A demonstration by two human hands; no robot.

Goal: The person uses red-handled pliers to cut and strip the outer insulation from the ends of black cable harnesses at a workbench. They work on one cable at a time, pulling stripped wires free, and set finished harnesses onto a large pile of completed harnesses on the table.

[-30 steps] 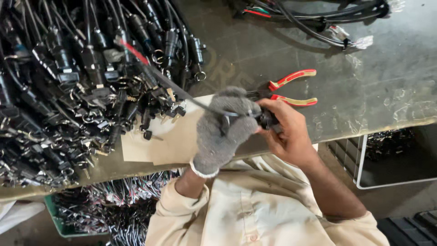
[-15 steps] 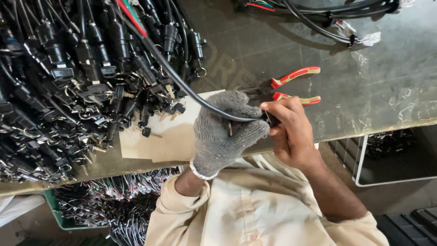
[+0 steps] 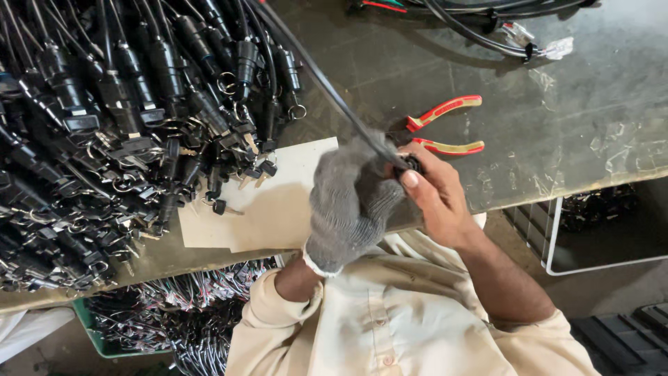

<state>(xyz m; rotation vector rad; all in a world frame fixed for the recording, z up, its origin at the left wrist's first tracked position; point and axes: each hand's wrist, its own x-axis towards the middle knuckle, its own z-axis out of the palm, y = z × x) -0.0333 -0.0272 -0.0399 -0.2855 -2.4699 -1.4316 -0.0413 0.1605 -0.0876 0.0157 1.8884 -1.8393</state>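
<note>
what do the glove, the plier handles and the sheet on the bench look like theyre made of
Glove on the left hand: grey knitted yarn, probably cotton blend; ribbed weave and white cuff show.
Plier handles: likely rubber or plastic sleeves, red with yellowish edges, smooth and slightly glossy.
Sheet: looks like plain cardboard or thick paper, matte beige, with flat cut edges.

A dense heap of black cable assemblies with connectors and rings [image 3: 118, 132] blocks the whole left half of the tabletop [image 3: 570, 139], spilling onto the cardboard sheet [image 3: 271, 209]. Red-handled pliers [image 3: 445, 125] lie just beyond the hands, and a cable bundle [image 3: 480, 21] lines the far edge. Between pliers and bundle, and to the right, the tabletop lies open.
</note>
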